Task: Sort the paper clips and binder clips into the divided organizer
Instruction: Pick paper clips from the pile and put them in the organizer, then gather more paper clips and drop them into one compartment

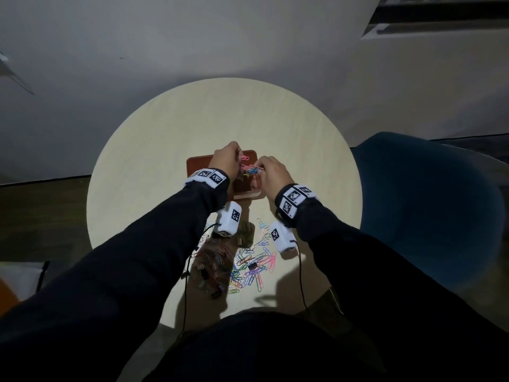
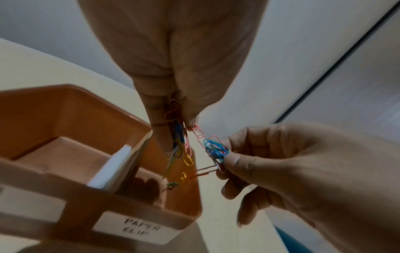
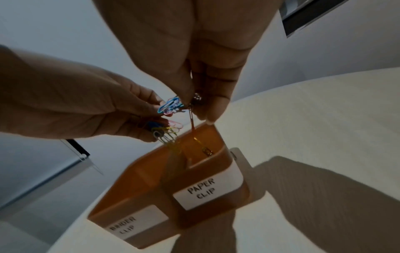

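Note:
An orange-brown divided organizer (image 1: 197,164) stands mid-table, with front labels "PAPER CLIP" (image 3: 207,190) and "BINDER CLIP" (image 3: 123,226). Both hands hover above its paper-clip compartment (image 2: 184,193). My left hand (image 1: 224,161) pinches a bunch of coloured paper clips (image 2: 177,142) that dangle over the compartment. My right hand (image 1: 271,172) pinches a tangled blue and pink clump of clips (image 2: 216,148); a pink chain of clips links the two bunches. One clip hangs from the right hand's clump into the compartment (image 3: 202,145). A white divider (image 2: 110,168) separates the two sections.
A pile of coloured paper clips (image 1: 253,267) mixed with black binder clips (image 1: 252,265) lies on the round pale table (image 1: 165,128) near my body. A blue chair (image 1: 429,205) stands to the right. Cables hang from both wrist cameras.

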